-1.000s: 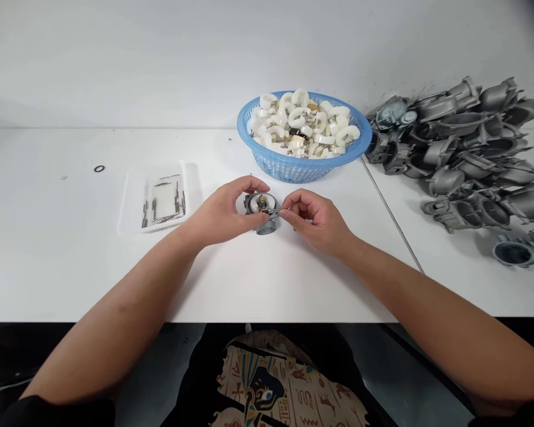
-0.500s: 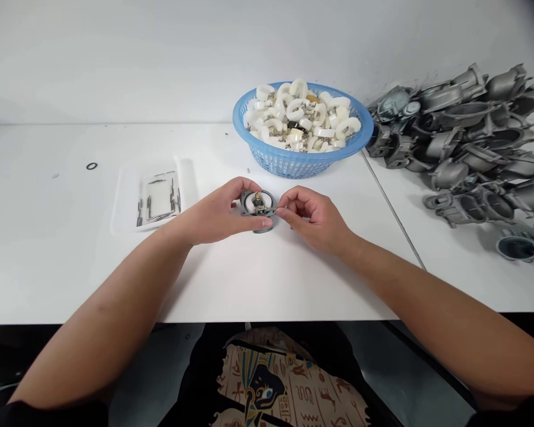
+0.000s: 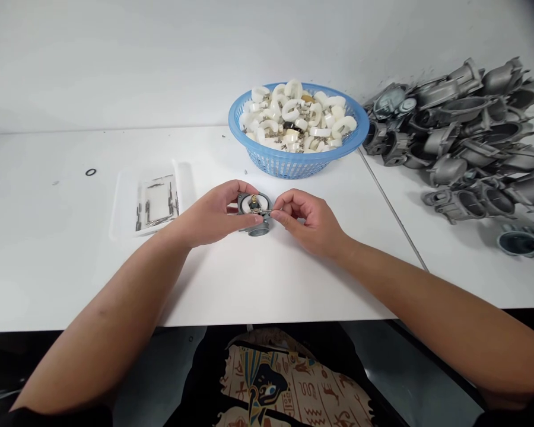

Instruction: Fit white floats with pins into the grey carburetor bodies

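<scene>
My left hand (image 3: 211, 214) is closed around a small grey metal carburetor body (image 3: 258, 231), thumb along its near side and fingers at the far side. A white ring-shaped float (image 3: 246, 205) lies in the body's top, with a brass jet (image 3: 254, 200) standing at its centre. Between thumb and forefinger, my right hand (image 3: 315, 224) pinches a thin metal pin (image 3: 276, 210) at the right of the body. The pin's inner end meets the float's hinge; how far it reaches inside is too small to tell.
Behind my hands stands a blue basket (image 3: 289, 163) heaped with white floats (image 3: 293, 110). A white tray (image 3: 184, 184) with several thin metal pins (image 3: 148, 213) lies at left, near a black O-ring (image 3: 91, 172). Grey carburetor bodies (image 3: 463, 151) are piled at right, beyond a table seam (image 3: 394, 210).
The carburetor body has tilted, so more of its round near opening shows. Both hands keep their grips, with the pin still at the float's hinge. The whole view has shifted slightly.
</scene>
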`<action>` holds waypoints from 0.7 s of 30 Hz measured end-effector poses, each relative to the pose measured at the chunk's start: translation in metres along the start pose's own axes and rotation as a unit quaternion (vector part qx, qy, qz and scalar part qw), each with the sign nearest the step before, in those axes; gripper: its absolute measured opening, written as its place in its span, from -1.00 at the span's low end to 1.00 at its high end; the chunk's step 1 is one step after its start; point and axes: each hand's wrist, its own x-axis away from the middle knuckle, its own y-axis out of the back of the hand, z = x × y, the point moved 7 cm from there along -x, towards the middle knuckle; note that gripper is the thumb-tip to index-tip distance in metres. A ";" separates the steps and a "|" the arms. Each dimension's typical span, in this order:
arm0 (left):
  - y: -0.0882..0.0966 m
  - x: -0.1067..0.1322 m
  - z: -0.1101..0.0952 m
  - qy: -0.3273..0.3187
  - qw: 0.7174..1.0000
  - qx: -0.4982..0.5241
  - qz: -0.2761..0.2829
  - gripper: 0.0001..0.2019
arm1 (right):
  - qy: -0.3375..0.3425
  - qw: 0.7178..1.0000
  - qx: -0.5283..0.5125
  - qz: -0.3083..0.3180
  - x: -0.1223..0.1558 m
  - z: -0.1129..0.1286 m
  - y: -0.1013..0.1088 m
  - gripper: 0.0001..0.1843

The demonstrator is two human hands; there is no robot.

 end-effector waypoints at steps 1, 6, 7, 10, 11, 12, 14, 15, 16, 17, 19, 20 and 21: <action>0.000 0.000 0.000 -0.001 1.000 0.003 -0.002 -0.54 | 0.002 1.000 0.005 -0.003 0.000 0.001 0.000 -0.83; -0.001 0.000 -0.001 -0.001 1.000 0.019 -0.018 -0.54 | 0.004 0.998 0.058 -0.019 0.002 0.007 0.003 -0.87; -0.001 0.000 -0.002 0.001 1.000 0.023 -0.016 -0.53 | 0.004 0.998 0.066 -0.020 0.002 0.008 0.003 -0.87; -0.003 -0.001 -0.004 0.006 0.999 0.038 -0.008 -0.52 | 0.006 0.997 0.078 -0.019 0.003 0.010 0.002 -0.89; -0.003 -0.001 -0.004 0.007 0.999 0.042 -0.009 -0.51 | 0.008 0.996 0.083 -0.018 0.003 0.011 0.002 -0.89; -0.003 -0.001 -0.005 0.009 0.999 0.045 -0.010 -0.52 | 0.010 0.996 0.089 -0.018 0.003 0.012 0.002 -0.90; -0.004 -0.001 -0.005 0.012 0.999 0.051 -0.012 -0.52 | 0.017 0.995 0.101 -0.015 0.003 0.013 0.003 -0.91; -0.004 -0.001 -0.004 0.014 0.998 0.055 -0.011 -0.52 | 0.020 0.994 0.107 -0.013 0.003 0.014 0.003 -0.92; -0.004 -0.001 -0.004 0.016 0.998 0.057 -0.009 -0.52 | 0.023 0.993 0.112 -0.012 0.003 0.014 0.003 -0.93; -0.005 -0.001 -0.003 0.018 0.998 0.060 -0.007 -0.52 | 0.025 0.993 0.115 -0.010 0.003 0.015 0.003 -0.93; -0.005 -0.001 -0.002 0.017 0.998 0.062 -0.003 -0.51 | 0.027 0.993 0.113 -0.009 0.003 0.015 0.004 -0.93; -0.005 -0.002 -0.002 0.016 0.998 0.063 -0.002 -0.51 | 0.025 0.994 0.108 -0.009 0.003 0.015 0.004 -0.93; -0.005 -0.002 -0.002 0.015 0.998 0.063 -0.001 -0.51 | 0.023 0.995 0.101 -0.009 0.002 0.014 0.003 -0.92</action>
